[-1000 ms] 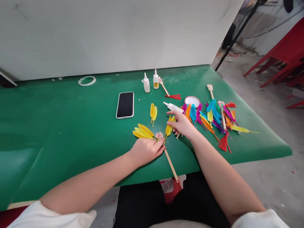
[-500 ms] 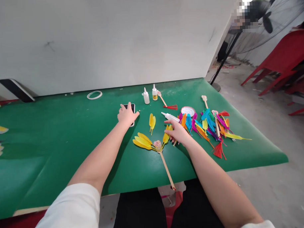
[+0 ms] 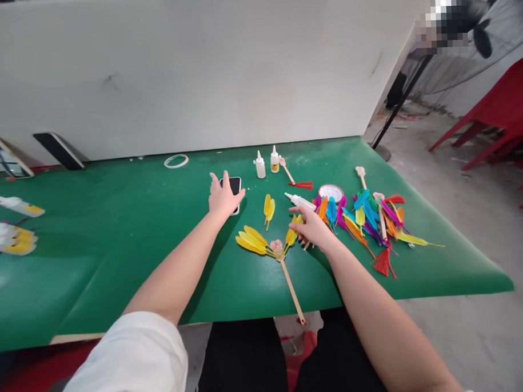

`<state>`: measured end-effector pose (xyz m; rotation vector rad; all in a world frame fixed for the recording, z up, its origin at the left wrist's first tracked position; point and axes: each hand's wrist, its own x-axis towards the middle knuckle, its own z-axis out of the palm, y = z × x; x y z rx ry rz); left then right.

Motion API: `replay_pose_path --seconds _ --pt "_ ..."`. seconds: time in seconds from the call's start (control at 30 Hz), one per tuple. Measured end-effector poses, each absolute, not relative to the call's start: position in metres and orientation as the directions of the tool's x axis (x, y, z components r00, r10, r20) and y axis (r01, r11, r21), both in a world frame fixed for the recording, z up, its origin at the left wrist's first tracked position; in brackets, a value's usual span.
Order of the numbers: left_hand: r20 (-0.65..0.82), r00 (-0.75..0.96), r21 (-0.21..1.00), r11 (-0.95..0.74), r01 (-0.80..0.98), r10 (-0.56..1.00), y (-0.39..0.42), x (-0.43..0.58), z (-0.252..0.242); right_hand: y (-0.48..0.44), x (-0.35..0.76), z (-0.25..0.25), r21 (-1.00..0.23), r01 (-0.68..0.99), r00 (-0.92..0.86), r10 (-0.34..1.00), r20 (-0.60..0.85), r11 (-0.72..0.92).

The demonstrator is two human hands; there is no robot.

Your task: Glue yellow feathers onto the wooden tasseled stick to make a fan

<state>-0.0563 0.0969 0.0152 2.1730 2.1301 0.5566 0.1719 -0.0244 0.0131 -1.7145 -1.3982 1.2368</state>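
Observation:
My left hand [image 3: 222, 196] is over a phone [image 3: 235, 186] on the green table [image 3: 134, 223], its fingers spread and nothing gripped. My right hand [image 3: 310, 226] rests beside the yellow feathers on the right side of a wooden stick [image 3: 293, 291] with a pink flower-like head [image 3: 277, 248]; its fingers are apart. More yellow feathers [image 3: 251, 240] fan out from the head's left side. Two loose yellow feathers [image 3: 269, 209] lie above it. Just beyond my right hand lies a white glue bottle [image 3: 301, 202]. Colourful feathers [image 3: 362, 209] are heaped to the right.
Two upright bottles [image 3: 260, 166] stand near the wall, beside a small stick with a red tassel [image 3: 301, 185]. A round dish [image 3: 330, 192] and a white ring [image 3: 176, 161] lie on the table. At far left, a white-gloved hand [image 3: 9, 237] is near another bottle [image 3: 21, 206].
The view has turned slightly left, so more shows at the far left. My left hand's fingers have lifted and spread over the phone. My right hand has barely moved.

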Motion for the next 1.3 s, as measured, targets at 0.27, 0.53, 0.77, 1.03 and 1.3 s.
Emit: replay_pose_path --seconds 0.27,0.53,0.77,1.03,1.3 --pt "0.414 0.340 0.165 -0.437 0.884 0.845 0.030 -0.121 -0.005 -0.025 0.170 0.015 -0.864 0.422 0.032 0.957 -0.288 -0.274" --pt "0.400 0.363 0.094 -0.432 0.897 0.841 0.034 -0.121 -0.009 -0.026 0.172 0.010 -0.860 0.440 0.038 0.962 -0.269 -0.258" --pt "0.422 0.351 0.148 -0.445 0.883 0.836 0.036 -0.120 -0.015 -0.025 0.171 0.007 -0.872 0.413 0.074 0.963 -0.257 -0.264" --pt "0.501 0.260 0.308 -0.451 0.838 0.825 0.036 -0.122 -0.010 -0.024 0.172 0.006 -0.888 0.379 0.135 0.965 -0.225 -0.260" --pt "0.737 0.362 0.281 -0.747 0.603 0.570 -0.012 -0.069 0.020 -0.041 0.147 0.039 -0.977 0.111 0.382 0.900 0.209 0.180"
